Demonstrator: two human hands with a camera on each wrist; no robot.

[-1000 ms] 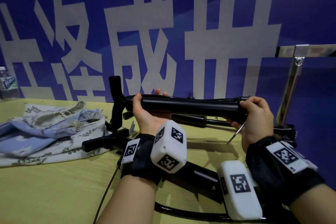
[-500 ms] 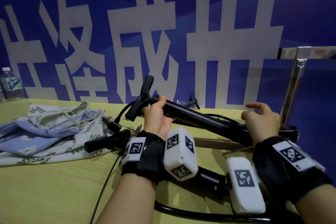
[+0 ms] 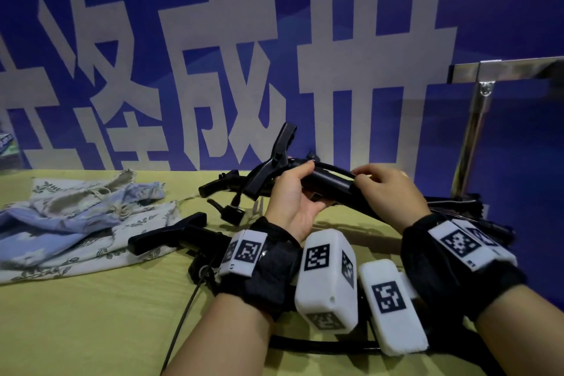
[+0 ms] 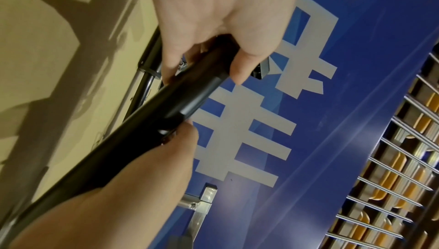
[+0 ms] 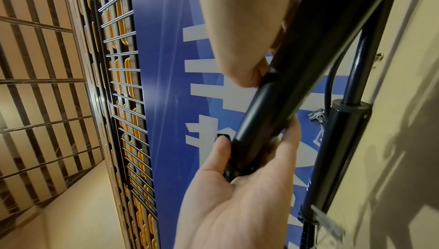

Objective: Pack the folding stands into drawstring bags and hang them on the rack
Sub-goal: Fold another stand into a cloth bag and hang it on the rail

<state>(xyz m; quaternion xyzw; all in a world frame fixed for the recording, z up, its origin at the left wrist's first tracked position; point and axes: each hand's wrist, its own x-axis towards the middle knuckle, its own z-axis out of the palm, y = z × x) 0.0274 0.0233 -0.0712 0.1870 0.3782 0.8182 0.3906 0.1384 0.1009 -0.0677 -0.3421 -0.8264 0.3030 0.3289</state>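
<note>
**Black folding stand: hands now closing together on the tube**

Nearest the viewer, at 6 o'clock, a yellow-green table (image 3: 91, 314) is carrying the work. A second stand (image 3: 171, 236) is lying on it at 7 o'clock from the hands, untouched.

Above it, the left hand (image 3: 293, 195) is wrapping the folding stand (image 3: 331, 185) from below. The right hand (image 3: 387, 192) is gripping the same tube just beside it, fingers curled over the top. A second ago the two hands were holding opposite ends, well apart, with the tube level. The right hand then let go and has been moving inward. The tube is now tilting, its forked end rising toward 11 o'clock. Judgement: the person is probably collapsing or checking a joint, so bagging is not yet starting.

At 9 o'clock, the drawstring bags (image 3: 76, 223) are lying in a loose pile, one blue and one leaf-printed showing; any further bags cannot be counted.

At 2 o'clock, one metal rack (image 3: 476, 119) is standing with nothing hanging on its visible part.

Count: two hands, two stands clearly showing, one rack. More black parts behind the hands cannot be assigned.
</note>
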